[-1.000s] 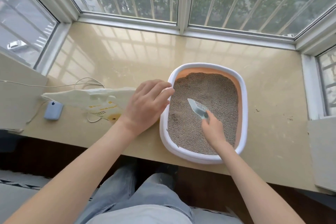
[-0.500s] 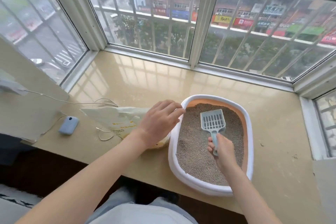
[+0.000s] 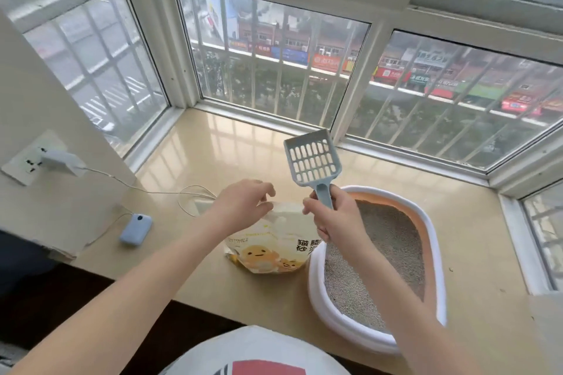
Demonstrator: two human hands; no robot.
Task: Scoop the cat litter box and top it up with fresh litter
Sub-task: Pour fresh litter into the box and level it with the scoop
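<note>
A white-rimmed, orange-walled litter box [image 3: 436, 256] full of grey litter stands on the beige window ledge at the right. My right hand [image 3: 333, 215] grips the handle of a pale blue slotted scoop [image 3: 311, 160], held upright and empty above the box's left end. Left of the box stands a cream and yellow litter bag [image 3: 271, 250] with printed cartoon faces. My left hand [image 3: 243, 202] pinches the bag's top edge, and the fingers of my right hand also touch that edge.
A small blue device [image 3: 135, 228] lies on the ledge [image 3: 243, 149] at the left, with a white cable [image 3: 137, 186] running to a plug in the wall socket [image 3: 29, 161]. Barred windows enclose the ledge on three sides.
The scoop has come up out of the litter and stands upright in the air. My left hand left the box rim and took the bag's top; the bag now stands up. The camera tilted upward.
</note>
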